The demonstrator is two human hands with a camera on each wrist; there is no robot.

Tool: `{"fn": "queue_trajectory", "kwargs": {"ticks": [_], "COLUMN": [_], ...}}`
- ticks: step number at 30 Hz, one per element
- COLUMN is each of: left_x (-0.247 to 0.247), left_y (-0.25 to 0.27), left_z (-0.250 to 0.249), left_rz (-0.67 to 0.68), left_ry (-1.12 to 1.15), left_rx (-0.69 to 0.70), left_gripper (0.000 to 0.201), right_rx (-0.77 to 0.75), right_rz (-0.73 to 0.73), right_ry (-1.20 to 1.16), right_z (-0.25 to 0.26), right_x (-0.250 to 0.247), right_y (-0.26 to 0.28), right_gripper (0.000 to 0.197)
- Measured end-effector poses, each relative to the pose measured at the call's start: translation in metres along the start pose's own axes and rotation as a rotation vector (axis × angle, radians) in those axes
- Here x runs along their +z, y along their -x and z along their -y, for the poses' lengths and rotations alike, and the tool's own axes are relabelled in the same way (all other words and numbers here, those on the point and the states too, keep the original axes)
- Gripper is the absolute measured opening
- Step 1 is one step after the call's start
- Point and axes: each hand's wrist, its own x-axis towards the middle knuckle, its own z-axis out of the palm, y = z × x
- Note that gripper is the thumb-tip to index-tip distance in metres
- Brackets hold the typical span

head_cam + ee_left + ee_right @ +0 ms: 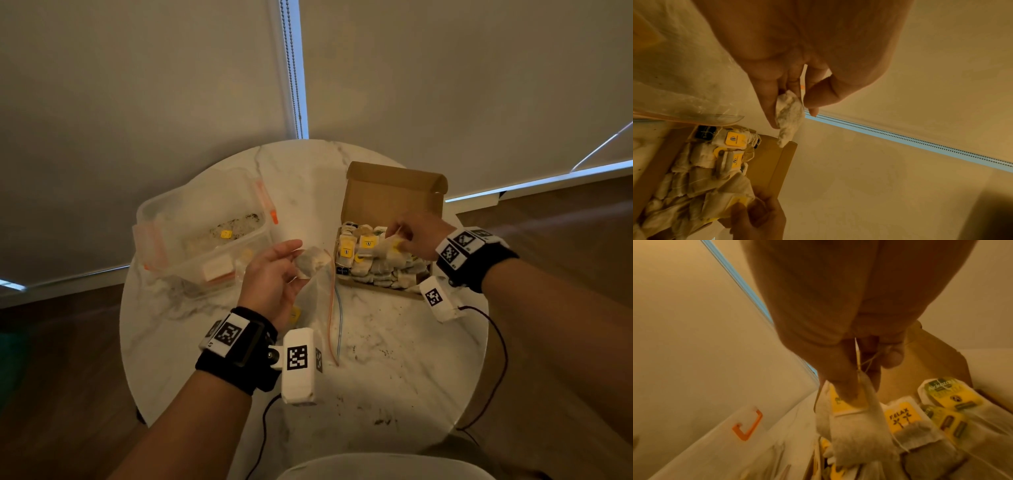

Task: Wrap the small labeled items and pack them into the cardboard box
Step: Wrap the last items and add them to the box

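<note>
Papery and featherlight, one tea bag (385, 247) hangs over the cardboard box (394, 195) on the counter (308, 192) from my right hand (419, 234); my left hand (789, 78) pinches another bag (788, 116) softly; the right wrist view shows my fingers (840, 381) clamped at its tagged top, where I judge it sturdiest.

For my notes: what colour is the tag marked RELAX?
Yellow tag with dark lettering; the right wrist view shows it best.

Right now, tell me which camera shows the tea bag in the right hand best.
The right wrist view: the tea bag fills the centre, pinched with its yellow tag and string by the right hand over the cardboard box. The head view shows it small and blurred. The left wrist view catches only its edge at the fingers.
</note>
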Motion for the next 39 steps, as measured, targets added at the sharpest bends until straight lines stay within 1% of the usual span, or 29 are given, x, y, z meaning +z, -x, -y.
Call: {"fn": "queue_trajectory", "kwargs": {"ticks": [2, 4, 7, 9, 10, 11, 12, 13, 14, 15, 16, 17, 18, 19, 20, 22, 23, 24, 26, 28, 31, 34, 37, 39], "left_x": [0.000, 0.001, 0.000, -0.001, -0.002, -0.003, -0.004, -0.005, -0.005, -0.004, -0.003, -0.002, -0.001, -0.001, -0.003, -0.008, -0.012, -0.017, -0.026, -0.035, -0.044, -0.048, -0.048, -0.047], "left_y": [-0.002, -0.002, -0.001, -0.001, -0.001, -0.001, -0.001, -0.002, -0.002, -0.002, -0.001, -0.001, 0.000, 0.001, 0.002, 0.002, 0.002, 0.003, 0.004, 0.006, 0.007, 0.007, 0.007, 0.006], "left_z": [0.001, 0.002, 0.004, 0.005, 0.006, 0.006, 0.006, 0.006, 0.006, 0.005, 0.005, 0.005, 0.004, 0.004, 0.003, 0.002, 0.000, -0.002, -0.005, -0.007, -0.004, 0.001, 0.004, 0.005], "left_rz": [0.006, 0.016, 0.034, 0.043, 0.043, 0.040, 0.036, 0.034, 0.037, 0.048, 0.064, 0.082, 0.098, 0.110, 0.114, 0.096, 0.084, 0.074, 0.060, 0.056, 0.017, -0.039, -0.053, -0.051], "left_ry": [-0.047, -0.083, -0.123, -0.154, -0.174, -0.195, -0.214, -0.227, -0.228, -0.221, -0.212, -0.207, -0.210, -0.221, -0.249, -0.373, -0.451, -0.521, -0.617, -0.645, -0.617, -0.530, -0.510, -0.485], "left_rx": [0.009, 0.026, 0.047, 0.068, 0.078, 0.087, 0.094, 0.096, 0.094, 0.090, 0.086, 0.086, 0.089, 0.095, 0.109, 0.177, 0.224, 0.274, 0.359, 0.401, 0.394, 0.322, 0.275, 0.267], "left_gripper": [0.047, 0.049, 0.047, 0.046, 0.046, 0.047, 0.047, 0.046, 0.046, 0.046, 0.045, 0.043, 0.041, 0.039, 0.037, 0.032, 0.030, 0.026, 0.019, 0.014, 0.009, 0.007, 0.006, 0.007], "right_rx": [0.007, 0.034, 0.094, 0.091, 0.074, 0.043, -0.018, -0.120, -0.251, -0.383, -0.492, -0.558, -0.588, -0.594, -0.587, -0.557, -0.527, -0.494, -0.432, -0.391, -0.339, -0.243, -0.183, -0.160], "right_rz": [0.039, 0.031, 0.022, 0.029, -0.001, -0.060, -0.144, -0.233, -0.300, -0.320, -0.300, -0.269, -0.251, -0.257, -0.289, -0.355, -0.355, -0.323, -0.210, -0.109, -0.021, 0.019, 0.038, -0.005], "right_ry": [0.079, 0.131, 0.101, 0.173, 0.207, 0.216, 0.191, 0.107, -0.029, -0.180, -0.296, -0.351, -0.355, -0.348, -0.348, -0.393, -0.430, -0.479, -0.615, -0.748, -0.852, -0.899, -0.866, -0.803], "right_z": [0.003, 0.004, 0.001, -0.002, -0.002, 0.001, 0.006, 0.014, 0.025, 0.040, 0.055, 0.068, 0.078, 0.086, 0.093, 0.101, 0.105, 0.109, 0.115, 0.120, 0.118, 0.108, 0.103, 0.099], "right_x": [0.007, 0.014, 0.022, 0.025, 0.024, 0.022, 0.020, 0.019, 0.018, 0.017, 0.016, 0.018, 0.022, 0.026, 0.030, 0.037, 0.039, 0.041, 0.044, 0.046, 0.054, 0.067, 0.075, 0.079], "right_y": [-0.011, -0.022, -0.033, -0.035, -0.033, -0.029, -0.024, -0.017, -0.008, 0.004, 0.015, 0.023, 0.029, 0.032, 0.033, 0.033, 0.032, 0.032, 0.032, 0.034, 0.037, 0.041, 0.042, 0.038], "right_gripper": [0.024, 0.026, 0.039, 0.043, 0.042, 0.039, 0.035, 0.031, 0.030, 0.031, 0.034, 0.039, 0.042, 0.039, 0.032, 0.017, 0.012, 0.009, 0.007, 0.004, 0.006, 0.019, 0.025, 0.024]}}
